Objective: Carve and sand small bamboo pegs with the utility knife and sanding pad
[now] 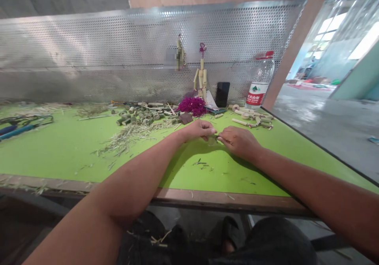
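My left hand (pixel 203 130) and my right hand (pixel 237 140) nearly meet above the green tabletop (pixel 183 174). Between their fingertips is a small pale-green piece (pixel 212 140), partly covered by the fingers; it looks like a short bit of plant stem. My left fingers are pinched on it. The right hand's thumb and fingers close on a thin dark thing too small to name. Below the hands lie a few thin green shavings (pixel 200 163).
Short cut stem pieces (pixel 142 117) and straw-like shavings (pixel 124 136) lie left of the hands. Behind are a purple cord bundle (pixel 193 106), a jointed stick figure (pixel 201 77), a phone (pixel 222 94) and a bottle (pixel 259 83). Blue-handled tools (pixel 17 131) lie far left.
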### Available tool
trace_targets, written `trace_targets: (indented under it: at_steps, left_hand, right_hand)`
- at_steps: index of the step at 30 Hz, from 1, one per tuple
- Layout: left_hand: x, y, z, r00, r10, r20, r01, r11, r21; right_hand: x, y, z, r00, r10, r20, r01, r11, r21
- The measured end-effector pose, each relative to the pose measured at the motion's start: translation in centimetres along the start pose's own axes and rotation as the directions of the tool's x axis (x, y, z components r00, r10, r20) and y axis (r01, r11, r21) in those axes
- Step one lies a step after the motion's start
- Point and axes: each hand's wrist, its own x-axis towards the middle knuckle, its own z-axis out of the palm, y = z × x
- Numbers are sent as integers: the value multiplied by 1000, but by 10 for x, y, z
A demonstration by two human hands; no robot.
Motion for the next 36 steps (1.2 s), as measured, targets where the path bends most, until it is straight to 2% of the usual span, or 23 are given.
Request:
trace_targets:
  at_steps: [8, 13, 17, 22, 25, 30, 33, 36]
  left_hand:
    - [-4, 5, 2, 1000, -25, -5, 25, 1000, -10]
    - [-3, 8, 5, 999, -34, -29, 33, 999, -33]
    - [-2, 7, 5, 999, -19, -27, 18, 999, -27]
    - [-2, 3, 2, 1000, -19, -20, 19, 1000, 0]
    - [-1, 2, 1, 999, -38, -11, 38, 999, -22]
    - [0, 3, 3, 999, -45, -8, 44, 998, -50]
    - [0, 5, 4, 999, -43, -4, 43, 998, -48]
    - [-1, 6, 5, 999, -43, -7, 42, 999, -31]
  right_hand:
    - [2, -2, 1, 996, 19, 85, -20, 1000, 8]
    - [2, -5, 6, 981, -33, 190, 43, 998, -49]
    - [0, -3, 6, 991, -30, 133, 34, 999, -35]
    - [-2, 0, 1, 1000, 16, -20, -16, 1000, -15]
    - [-2, 1, -1, 999, 2, -37, -3, 1000, -23]
    - [-2, -3, 1, 999, 23, 41, -21, 999, -35]
    - [-1, -5, 4, 990, -4, 140, 12, 998, -60]
    - [-1, -5, 6, 986, -23, 167, 34, 998, -61]
